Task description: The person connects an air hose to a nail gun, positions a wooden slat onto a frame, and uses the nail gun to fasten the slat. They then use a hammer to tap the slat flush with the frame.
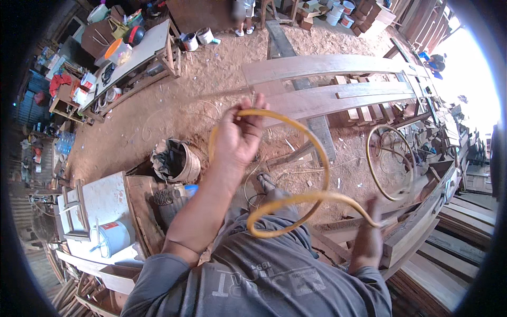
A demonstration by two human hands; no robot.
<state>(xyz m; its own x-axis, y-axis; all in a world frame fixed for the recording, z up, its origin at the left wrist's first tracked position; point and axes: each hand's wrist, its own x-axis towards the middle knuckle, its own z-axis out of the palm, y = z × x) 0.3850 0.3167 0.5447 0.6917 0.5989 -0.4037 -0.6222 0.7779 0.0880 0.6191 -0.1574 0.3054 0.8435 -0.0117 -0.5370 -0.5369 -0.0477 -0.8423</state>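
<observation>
A yellow hose (pixel 323 153) hangs in loose loops before me, in front of my body. My left hand (pixel 241 132) is raised near the middle, with its fingers curled round the upper part of the loop. Lower on the right, my right hand (pixel 367 243) grips the hose where its lower loop ends; motion blurs the fingers. Beyond my right hand, another large hose loop (pixel 369 158) stands over the cluttered ground; whether it joins the hose I hold cannot be made out.
Long wooden boards (pixel 322 68) rest on supports ahead. A sack-like bin (pixel 186 166) and a white bucket (pixel 113 239) stand at left. A cluttered workbench (pixel 142 50) is far left. Stacked planks (pixel 454 248) lie at right. Another person (pixel 246 13) stands far off.
</observation>
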